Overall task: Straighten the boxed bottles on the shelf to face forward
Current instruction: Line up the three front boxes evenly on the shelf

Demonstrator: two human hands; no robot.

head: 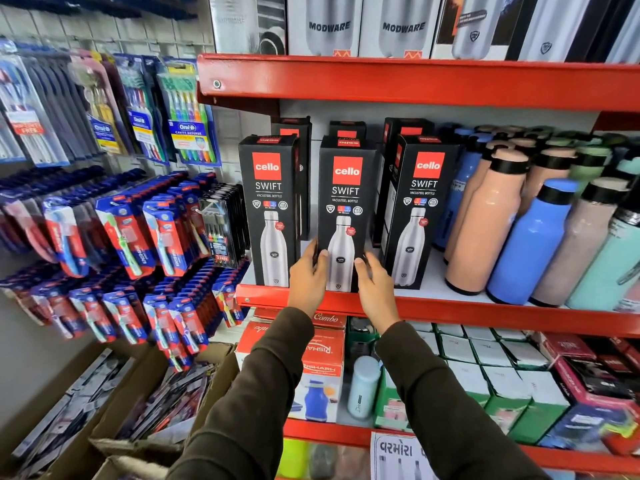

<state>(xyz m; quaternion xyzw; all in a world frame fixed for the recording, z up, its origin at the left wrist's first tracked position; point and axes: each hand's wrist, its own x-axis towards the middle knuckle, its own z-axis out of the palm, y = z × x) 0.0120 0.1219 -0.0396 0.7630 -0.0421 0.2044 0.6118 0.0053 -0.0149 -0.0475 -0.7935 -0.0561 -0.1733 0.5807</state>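
Note:
Three black boxed bottles marked "cello SWIFT" stand at the front of the red shelf (485,311). The middle box (344,202) faces forward; my left hand (308,275) grips its lower left edge and my right hand (375,284) its lower right edge. The left box (270,206) faces forward, a little apart from it. The right box (417,209) is turned slightly, showing its left side. More black boxes (346,129) stand in a row behind them, partly hidden.
Loose bottles, peach (485,223) and blue (530,244), crowd the shelf to the right. White bottle boxes (329,26) fill the shelf above. Toothbrush packs (166,230) hang on the wall at left. Cartons (322,358) sit on the shelf below.

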